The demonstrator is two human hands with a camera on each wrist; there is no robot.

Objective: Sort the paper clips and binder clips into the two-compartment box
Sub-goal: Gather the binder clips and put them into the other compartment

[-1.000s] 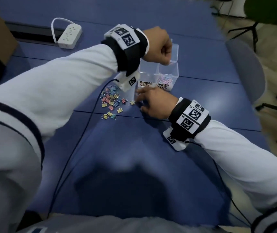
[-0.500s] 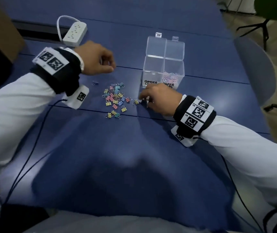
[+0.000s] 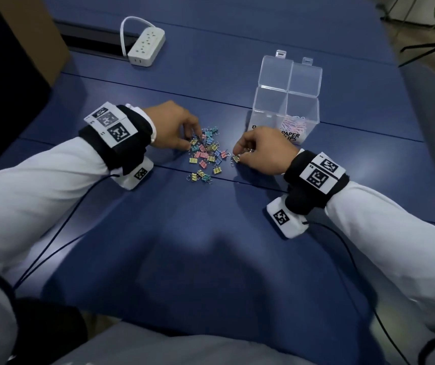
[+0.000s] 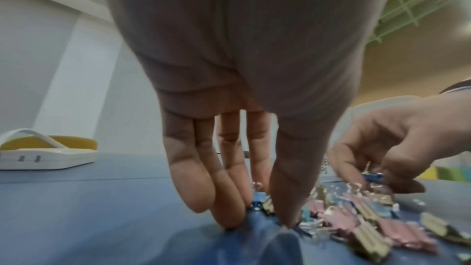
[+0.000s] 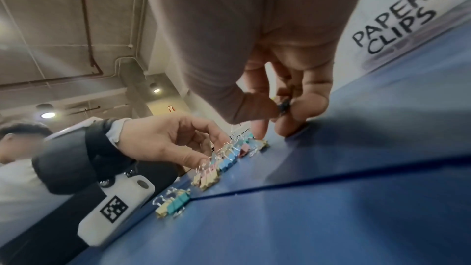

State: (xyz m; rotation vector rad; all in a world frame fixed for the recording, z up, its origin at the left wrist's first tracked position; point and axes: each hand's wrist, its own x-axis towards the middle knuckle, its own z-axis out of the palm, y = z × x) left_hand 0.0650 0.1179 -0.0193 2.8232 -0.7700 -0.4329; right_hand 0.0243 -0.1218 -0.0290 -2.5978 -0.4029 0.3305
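A pile of pastel binder clips [image 3: 207, 151] lies on the blue table [image 3: 211, 259]. My left hand [image 3: 194, 140] reaches into the pile's left side, thumb and fingertips [image 4: 229, 215] pinching a blue binder clip [image 4: 257, 202]. My right hand [image 3: 238, 154] works at the pile's right edge, fingers curled round a small dark binder clip [image 5: 284, 106]. Behind it stands the clear two-compartment box [image 3: 303, 83] with its lid open. Its right half, labelled PAPER CLIPS [image 5: 393, 21], holds pink paper clips [image 3: 294, 125]. My right hand hides most of the left label.
A white power strip [image 3: 146, 46] lies at the back left beside a brown cardboard box [image 3: 47, 35]. A grey chair [image 3: 432, 106] stands off the table's right edge. Dark wrist-camera cables [image 3: 60, 233] trail across the near table.
My left hand left the space above the box, swung left and came down onto the pile's left side. My right hand stayed at the pile's right edge.
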